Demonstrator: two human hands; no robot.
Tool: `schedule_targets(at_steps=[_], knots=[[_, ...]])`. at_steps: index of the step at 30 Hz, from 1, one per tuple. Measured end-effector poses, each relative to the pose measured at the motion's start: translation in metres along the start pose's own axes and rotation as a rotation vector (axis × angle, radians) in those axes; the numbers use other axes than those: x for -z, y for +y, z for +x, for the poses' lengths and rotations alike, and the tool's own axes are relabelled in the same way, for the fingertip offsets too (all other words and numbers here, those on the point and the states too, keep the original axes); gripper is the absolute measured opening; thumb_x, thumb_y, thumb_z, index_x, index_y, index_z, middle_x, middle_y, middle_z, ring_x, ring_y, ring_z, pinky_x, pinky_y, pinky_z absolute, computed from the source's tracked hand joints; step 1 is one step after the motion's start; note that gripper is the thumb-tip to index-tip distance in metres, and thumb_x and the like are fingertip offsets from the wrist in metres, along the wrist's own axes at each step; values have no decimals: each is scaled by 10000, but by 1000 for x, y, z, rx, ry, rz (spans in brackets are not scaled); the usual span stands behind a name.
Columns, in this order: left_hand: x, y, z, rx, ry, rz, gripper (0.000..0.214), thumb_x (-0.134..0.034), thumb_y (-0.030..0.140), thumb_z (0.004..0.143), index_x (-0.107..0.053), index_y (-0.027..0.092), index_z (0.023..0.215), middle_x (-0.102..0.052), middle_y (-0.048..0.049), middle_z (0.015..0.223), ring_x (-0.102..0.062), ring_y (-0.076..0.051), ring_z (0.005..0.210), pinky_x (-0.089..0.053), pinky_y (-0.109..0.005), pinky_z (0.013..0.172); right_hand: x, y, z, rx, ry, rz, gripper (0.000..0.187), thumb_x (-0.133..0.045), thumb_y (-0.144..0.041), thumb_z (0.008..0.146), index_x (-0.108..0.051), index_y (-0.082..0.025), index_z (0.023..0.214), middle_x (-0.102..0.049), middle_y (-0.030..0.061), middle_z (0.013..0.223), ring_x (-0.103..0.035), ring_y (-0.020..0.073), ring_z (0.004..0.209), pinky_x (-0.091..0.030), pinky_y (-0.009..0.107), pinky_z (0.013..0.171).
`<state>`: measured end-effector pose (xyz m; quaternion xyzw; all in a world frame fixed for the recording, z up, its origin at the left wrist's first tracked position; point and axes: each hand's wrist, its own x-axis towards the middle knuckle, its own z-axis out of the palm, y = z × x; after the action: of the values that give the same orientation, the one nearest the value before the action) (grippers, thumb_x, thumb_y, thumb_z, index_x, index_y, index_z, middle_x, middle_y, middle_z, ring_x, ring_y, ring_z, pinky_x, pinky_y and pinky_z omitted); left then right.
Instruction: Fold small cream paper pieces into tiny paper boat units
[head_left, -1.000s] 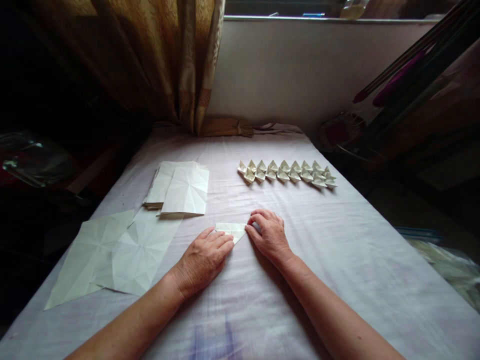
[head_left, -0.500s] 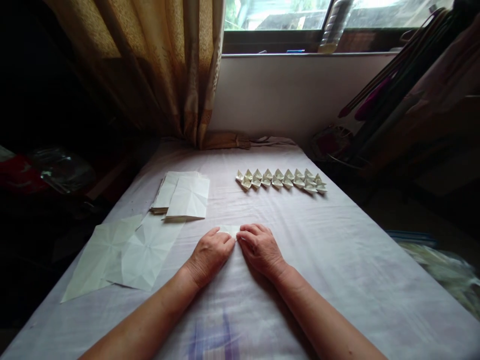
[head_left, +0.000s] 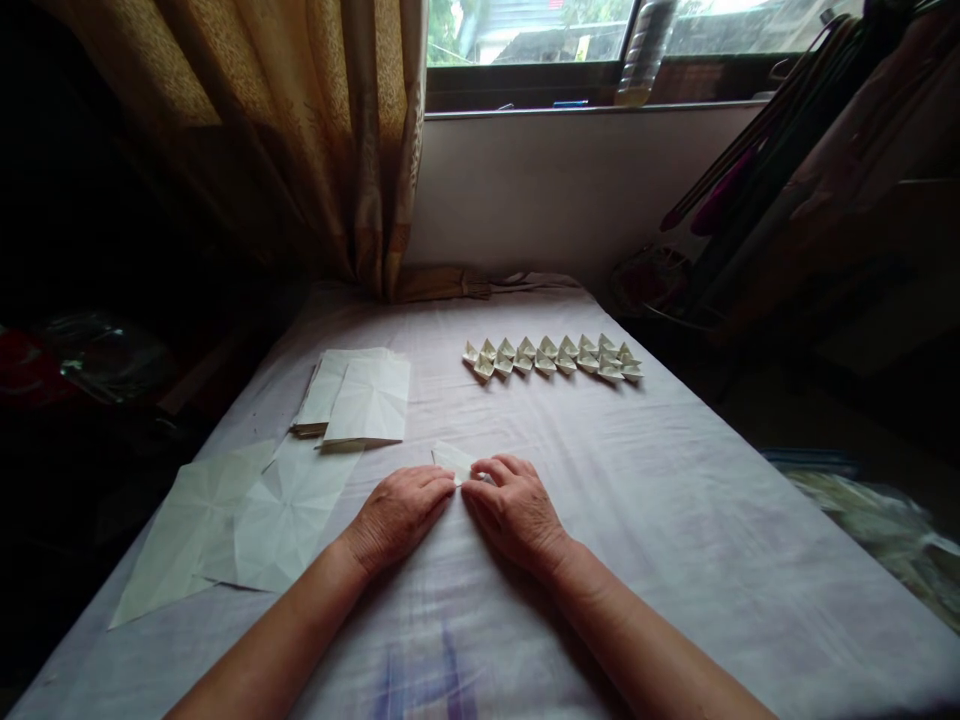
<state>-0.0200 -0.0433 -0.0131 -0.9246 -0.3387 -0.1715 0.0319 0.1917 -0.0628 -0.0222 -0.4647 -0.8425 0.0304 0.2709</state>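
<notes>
A small folded piece of pale paper lies on the white cloth in front of me. My left hand rests palm down with its fingertips pressed on the paper's near left edge. My right hand has its fingers curled and pinches the paper's right end; most of the paper is hidden under both hands. Fingertips of the two hands nearly touch.
A row of several small folded paper boats lies further back. A stack of creased sheets sits at the left, with larger unfolded creased sheets nearer. The cloth-covered table meets a curtain and the wall under a window.
Both hands have closed in over the paper, and less of it shows. The view has tilted up, showing the window.
</notes>
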Motion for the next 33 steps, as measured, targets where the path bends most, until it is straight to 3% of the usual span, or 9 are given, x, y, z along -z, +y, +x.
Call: schedule_targets(at_steps=[4,12,17,21,33], knots=[[1,-4,-9,-15,18,-128,261,-454,196,974,-658,198,1138,-712,-67,1151,-652,-187,1098,-542,-357,933,0,-6,0,28,-69,-17,159,-548,-243,943,-694,-266,1001,-672,35,1013,-531,206,915,-359,346,809],[-3,-2,-17,16,80,-40,246,-484,199,961,-679,161,1106,-722,-86,1121,-635,-231,1104,-521,-408,954,1,-6,7,111,-141,-151,166,-601,-249,922,-653,-266,1080,-644,38,935,-516,209,828,-341,352,758],[4,1,-14,1,12,19,230,-506,194,943,-670,154,1099,-708,-87,1150,-622,-257,1096,-494,-437,951,5,2,22,364,-249,-255,139,-509,-181,948,-638,-184,1001,-619,60,853,-510,202,746,-339,376,745],[6,0,-10,-28,-8,17,206,-507,197,941,-668,153,1062,-705,-86,1131,-621,-250,1070,-480,-427,950,8,12,30,514,-256,-288,185,-461,-123,950,-636,-154,902,-600,53,785,-498,187,686,-334,382,751],[4,0,-10,-12,13,-17,209,-495,148,910,-664,181,1029,-705,-71,1119,-627,-230,1043,-472,-411,955,19,39,17,428,-237,-224,185,-476,-157,952,-654,-176,907,-623,48,829,-511,177,740,-351,352,753]])
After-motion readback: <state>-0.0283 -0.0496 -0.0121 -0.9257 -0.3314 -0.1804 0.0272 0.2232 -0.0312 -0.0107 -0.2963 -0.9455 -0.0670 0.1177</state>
